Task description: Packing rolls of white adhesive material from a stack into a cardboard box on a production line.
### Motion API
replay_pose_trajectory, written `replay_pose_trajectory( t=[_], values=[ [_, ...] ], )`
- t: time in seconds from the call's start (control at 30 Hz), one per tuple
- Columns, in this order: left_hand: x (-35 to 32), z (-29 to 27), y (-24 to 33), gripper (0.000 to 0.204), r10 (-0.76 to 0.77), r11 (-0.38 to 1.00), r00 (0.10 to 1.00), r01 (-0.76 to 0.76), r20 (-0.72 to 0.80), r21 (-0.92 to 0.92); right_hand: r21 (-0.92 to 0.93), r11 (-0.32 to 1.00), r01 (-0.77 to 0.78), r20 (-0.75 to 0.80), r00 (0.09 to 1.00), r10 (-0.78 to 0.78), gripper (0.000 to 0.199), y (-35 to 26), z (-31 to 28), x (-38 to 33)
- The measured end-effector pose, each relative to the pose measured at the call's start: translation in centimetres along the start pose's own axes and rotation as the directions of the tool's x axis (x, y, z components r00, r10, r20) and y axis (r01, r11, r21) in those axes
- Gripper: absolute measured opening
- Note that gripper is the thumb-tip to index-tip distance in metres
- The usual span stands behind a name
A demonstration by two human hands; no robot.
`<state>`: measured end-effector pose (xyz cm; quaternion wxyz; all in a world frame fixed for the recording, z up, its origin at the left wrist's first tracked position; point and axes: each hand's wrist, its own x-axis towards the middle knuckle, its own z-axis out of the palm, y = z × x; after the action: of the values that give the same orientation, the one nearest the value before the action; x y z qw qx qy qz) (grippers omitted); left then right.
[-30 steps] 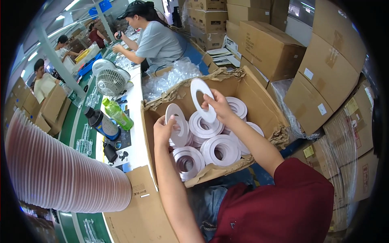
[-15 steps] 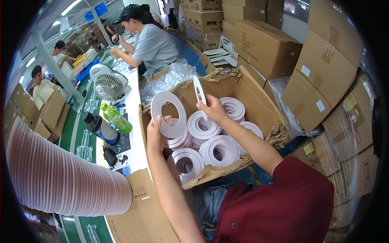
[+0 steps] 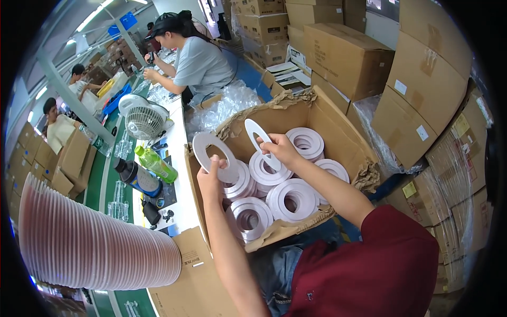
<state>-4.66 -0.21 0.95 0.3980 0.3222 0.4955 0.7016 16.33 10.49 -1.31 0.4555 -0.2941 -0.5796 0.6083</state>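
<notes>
My left hand (image 3: 211, 179) is closed on the lower edge of a flat white ring (image 3: 199, 149), held tilted above the left side of an open cardboard box (image 3: 338, 124). A second flat white ring (image 3: 251, 127) is pinched at its right edge by my right hand (image 3: 283, 151), and it slants over the middle of the box. The two held rings are apart. Beneath my hands, several stacks of similar white rings (image 3: 307, 139) fill the bottom of the box. My forearms partly hide some stacks.
A tall leaning stack of thin pale pinkish discs (image 3: 100, 238) stands at the left. Beyond it are a green bottle (image 3: 157, 165), a dark bottle (image 3: 136, 177) and a white fan (image 3: 143, 119). Cartons (image 3: 346, 58) are piled at the right. A co-worker (image 3: 200, 63) sits at the bench ahead.
The ring in my right hand has turned from nearly edge-on to show more of its face. The left ring has tilted back. The view has shifted slightly.
</notes>
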Motion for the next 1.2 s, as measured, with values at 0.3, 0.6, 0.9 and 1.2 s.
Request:
replay_pose_trajectory(
  t=[0.3, 0.6, 0.9, 1.2],
  values=[
    [-0.1, 0.8, 0.0, 0.047, 0.357, 0.932, 0.932, -0.351, 0.062, -0.096, 0.029, 0.999, 0.017, 0.041, 0.999, -0.018, 0.032, -1.6, 0.0, -0.5],
    [0.4, -0.4, -1.3, 0.063, 0.317, 0.940, 0.937, -0.291, 0.145, -0.176, -0.033, 0.999, 0.007, 0.068, 0.998, -0.005, 0.034, -1.7, -0.3, -0.7],
    [1.8, -3.2, -2.7, 0.070, 0.093, 0.952, 0.991, -0.117, 0.099, 0.283, 0.001, 1.000, -0.024, 0.114, 0.993, 0.023, 0.031, -0.6, 0.1, -0.4],
    [1.5, -3.4, -2.0, 0.060, 0.198, 0.972, 0.977, -0.186, 0.079, -0.144, 0.087, 0.996, -0.028, 0.147, 0.989, 0.015, 0.022, -0.9, 1.1, -0.6]
  ],
)
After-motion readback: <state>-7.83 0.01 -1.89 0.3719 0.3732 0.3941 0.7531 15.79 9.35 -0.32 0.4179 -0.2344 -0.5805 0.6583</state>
